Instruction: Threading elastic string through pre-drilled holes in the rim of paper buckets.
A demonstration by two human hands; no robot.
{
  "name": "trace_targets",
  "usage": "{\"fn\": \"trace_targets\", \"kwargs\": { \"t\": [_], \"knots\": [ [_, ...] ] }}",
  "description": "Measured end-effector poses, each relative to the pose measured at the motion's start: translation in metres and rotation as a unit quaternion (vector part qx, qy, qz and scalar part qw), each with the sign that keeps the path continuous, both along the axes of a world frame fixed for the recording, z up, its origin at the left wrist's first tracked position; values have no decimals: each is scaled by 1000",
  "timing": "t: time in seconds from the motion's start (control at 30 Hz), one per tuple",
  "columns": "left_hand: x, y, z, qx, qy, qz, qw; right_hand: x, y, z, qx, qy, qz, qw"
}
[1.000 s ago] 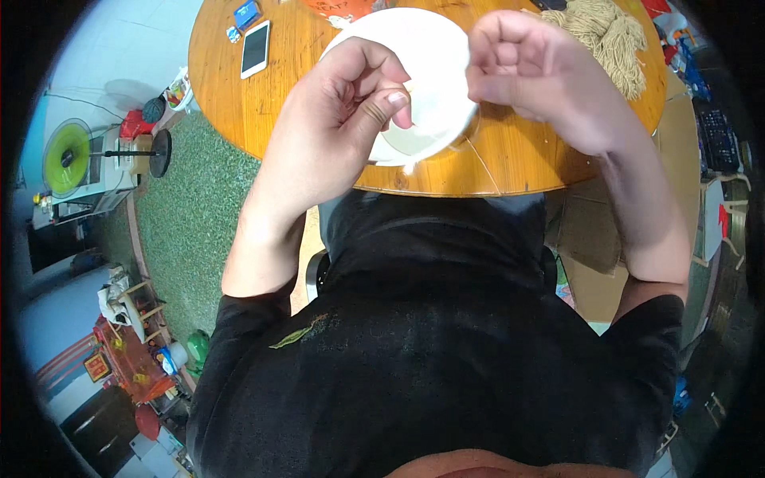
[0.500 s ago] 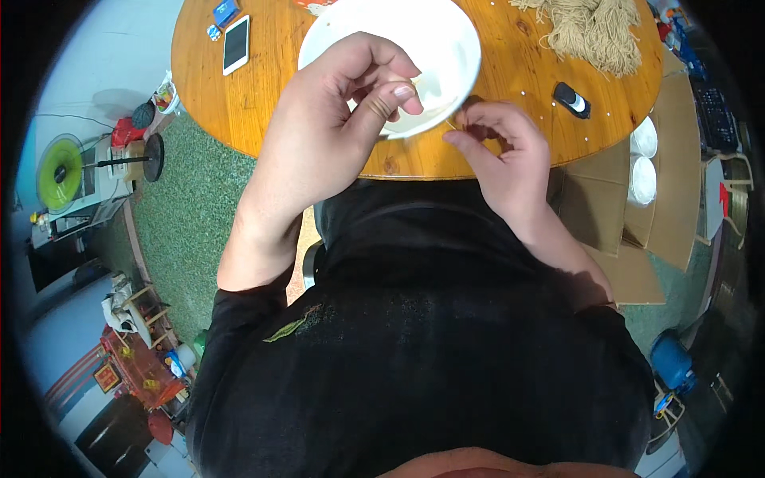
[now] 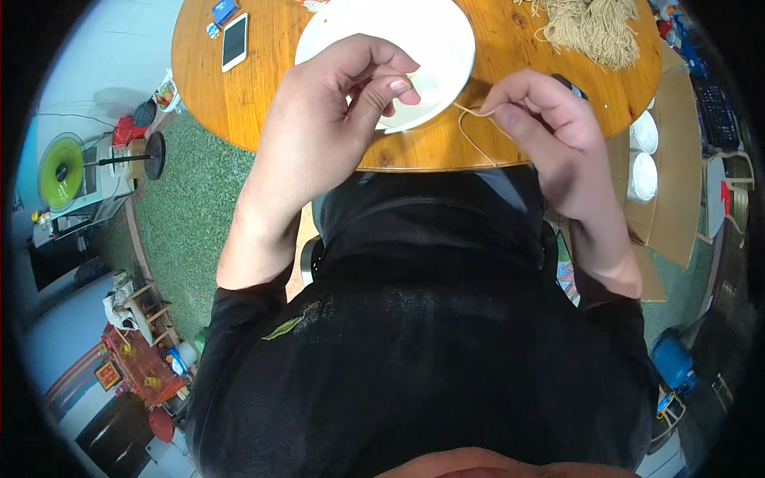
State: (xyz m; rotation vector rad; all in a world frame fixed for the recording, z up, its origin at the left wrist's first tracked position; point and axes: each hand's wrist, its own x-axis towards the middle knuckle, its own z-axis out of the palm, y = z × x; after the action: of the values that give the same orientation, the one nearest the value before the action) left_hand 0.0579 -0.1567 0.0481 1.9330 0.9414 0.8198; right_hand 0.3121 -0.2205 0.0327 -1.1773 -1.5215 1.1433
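Note:
My left hand (image 3: 323, 119) is raised over the near side of a white bowl (image 3: 464, 68), thumb and fingers pinched together. A small yellowish bit shows at its fingertips, too small to name. Right of the bowl, my right hand (image 3: 558, 119) pinches a tan yarn strand (image 3: 476, 143) between thumb and forefinger. One stretch of the strand runs toward the bowl's rim; another curves down to the table's near edge. Whether it reaches my left hand cannot be made out against the white bowl.
A round wooden table (image 3: 215, 103) carries a phone (image 3: 235, 41), a small blue box (image 3: 225, 10) and a bundle of tan yarn (image 3: 598, 32). A black object (image 3: 567, 83) is partly behind my right hand. An open cardboard box (image 3: 673, 183) holds white round things (image 3: 642, 177).
My right hand has moved right, away from the bowl, drawing the yarn strand into plain view. The left hand has hardly moved and keeps its pinch.

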Motion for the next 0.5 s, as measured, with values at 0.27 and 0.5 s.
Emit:
{"fn": "trace_targets", "kwargs": {
  "t": [0.27,0.5],
  "knots": [
    [10,-5,12,24,9,-40,999,-1,18,3,94,-78,-4,992],
    [30,2,31,-123,-21,-60,990,4,35,4,-31,-63,12,997]
  ]
}}
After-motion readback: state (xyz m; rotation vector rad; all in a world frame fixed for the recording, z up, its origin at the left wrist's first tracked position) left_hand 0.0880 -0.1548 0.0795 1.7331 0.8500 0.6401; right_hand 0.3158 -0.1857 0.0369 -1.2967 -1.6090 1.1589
